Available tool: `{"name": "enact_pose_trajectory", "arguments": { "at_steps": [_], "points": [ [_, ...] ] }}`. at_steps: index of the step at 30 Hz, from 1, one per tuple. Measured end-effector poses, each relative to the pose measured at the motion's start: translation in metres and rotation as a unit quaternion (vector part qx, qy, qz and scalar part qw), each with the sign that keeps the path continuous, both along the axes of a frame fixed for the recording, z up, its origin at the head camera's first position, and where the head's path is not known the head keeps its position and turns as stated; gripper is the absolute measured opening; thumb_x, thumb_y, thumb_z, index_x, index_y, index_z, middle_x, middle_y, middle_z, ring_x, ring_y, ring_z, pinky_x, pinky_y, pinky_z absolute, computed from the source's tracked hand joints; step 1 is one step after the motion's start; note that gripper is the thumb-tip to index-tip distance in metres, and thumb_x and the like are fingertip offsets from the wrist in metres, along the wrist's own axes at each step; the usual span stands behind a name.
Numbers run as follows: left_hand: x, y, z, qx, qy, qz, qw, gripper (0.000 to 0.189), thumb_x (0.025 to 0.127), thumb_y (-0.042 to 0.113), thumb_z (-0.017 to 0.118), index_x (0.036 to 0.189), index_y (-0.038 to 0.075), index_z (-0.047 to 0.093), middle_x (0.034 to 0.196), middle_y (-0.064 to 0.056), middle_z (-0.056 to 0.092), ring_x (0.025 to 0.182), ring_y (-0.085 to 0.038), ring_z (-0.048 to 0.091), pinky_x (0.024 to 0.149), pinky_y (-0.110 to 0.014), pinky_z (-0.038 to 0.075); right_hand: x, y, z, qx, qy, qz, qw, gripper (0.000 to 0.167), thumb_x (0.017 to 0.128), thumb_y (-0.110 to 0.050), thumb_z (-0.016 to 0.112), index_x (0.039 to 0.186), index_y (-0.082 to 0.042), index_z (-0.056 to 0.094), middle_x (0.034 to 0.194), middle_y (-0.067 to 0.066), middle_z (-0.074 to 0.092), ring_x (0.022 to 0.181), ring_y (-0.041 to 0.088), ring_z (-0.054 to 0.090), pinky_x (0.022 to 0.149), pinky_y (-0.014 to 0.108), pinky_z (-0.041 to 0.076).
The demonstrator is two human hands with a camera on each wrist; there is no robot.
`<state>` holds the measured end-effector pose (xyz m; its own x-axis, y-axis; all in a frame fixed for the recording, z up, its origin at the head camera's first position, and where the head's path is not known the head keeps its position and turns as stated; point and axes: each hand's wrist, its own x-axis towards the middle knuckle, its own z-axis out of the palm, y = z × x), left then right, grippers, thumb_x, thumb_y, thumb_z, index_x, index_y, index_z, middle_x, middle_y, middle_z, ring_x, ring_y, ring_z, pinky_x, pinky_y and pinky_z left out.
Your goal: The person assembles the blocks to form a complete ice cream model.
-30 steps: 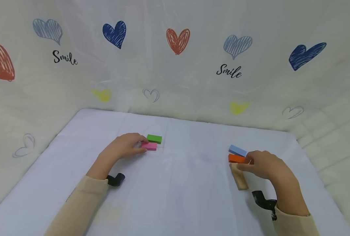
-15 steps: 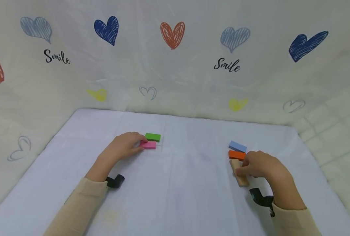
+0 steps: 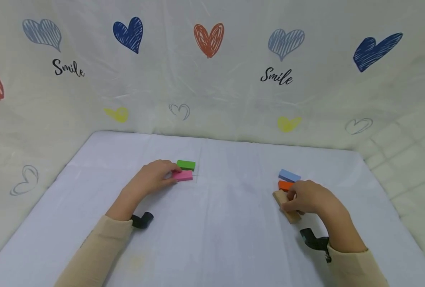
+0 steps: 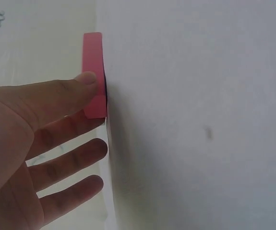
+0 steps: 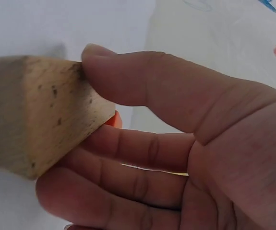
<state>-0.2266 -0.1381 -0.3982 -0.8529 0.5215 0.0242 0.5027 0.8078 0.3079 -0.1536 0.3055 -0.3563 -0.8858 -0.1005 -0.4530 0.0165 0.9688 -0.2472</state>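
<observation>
My left hand (image 3: 154, 176) pinches one end of a pink block (image 3: 185, 175) between thumb and fingers. In the left wrist view the thumb lies on the pink block's (image 4: 93, 52) face, and the other fingers extend below it. A green block (image 3: 186, 165) lies just behind the pink one. On the right side, my right hand (image 3: 312, 197) grips a plain wooden block (image 3: 279, 197) by its long sides. Dark specks mark the wooden block (image 5: 54, 105) in the right wrist view. Behind it lies an orange block (image 3: 284, 185), partly covered by the hand, then a light blue block (image 3: 289, 175).
A white cloth (image 3: 226, 223) covers the table, whose far edge meets a pale backdrop (image 3: 234, 99) printed with hearts and "Smile". Black wrist mounts (image 3: 143, 220) stick out from both wrists.
My right hand has moved from beside the orange block onto the wooden block, gripped it, and turned and shifted it slightly left. My left hand keeps the pink block, whose right end has tilted slightly.
</observation>
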Motion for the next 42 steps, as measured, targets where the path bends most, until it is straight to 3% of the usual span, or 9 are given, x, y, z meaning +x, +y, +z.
{"name": "enact_pose_trajectory", "arguments": {
  "at_steps": [17, 24, 42],
  "points": [
    [-0.001, 0.005, -0.003, -0.007, 0.005, -0.008, 0.9999, 0.034, 0.09, 0.026, 0.075, 0.123, 0.019, 0.069, 0.116, 0.001, 0.068, 0.109, -0.019, 0.061, 0.094, -0.041, 0.052, -0.003, -0.013, -0.011, -0.029, 0.057, 0.025, 0.9977, 0.03, 0.081, -0.046, 0.078, 0.086, -0.018, 0.069, 0.073, -0.004, 0.061, 0.069, 0.016, 0.053, 0.058, 0.031, 0.041],
    [-0.001, 0.006, -0.005, -0.012, 0.003, -0.004, 0.9999, 0.036, 0.09, 0.026, 0.076, 0.124, 0.019, 0.069, 0.119, 0.001, 0.068, 0.111, -0.019, 0.06, 0.095, -0.041, 0.052, -0.005, -0.018, -0.014, -0.045, 0.068, 0.031, 0.9962, 0.039, 0.082, -0.051, 0.076, 0.095, -0.015, 0.069, 0.076, -0.004, 0.062, 0.069, 0.015, 0.054, 0.058, 0.032, 0.043],
    [0.003, 0.015, -0.003, -0.007, -0.002, -0.012, 0.9999, 0.036, 0.09, 0.025, 0.075, 0.125, 0.018, 0.068, 0.121, 0.001, 0.068, 0.112, -0.019, 0.06, 0.095, -0.041, 0.052, -0.005, -0.038, -0.022, -0.046, 0.093, 0.023, 0.9943, 0.042, 0.082, -0.052, 0.075, 0.098, -0.013, 0.071, 0.082, -0.003, 0.064, 0.071, 0.014, 0.055, 0.059, 0.031, 0.044]
  ]
}}
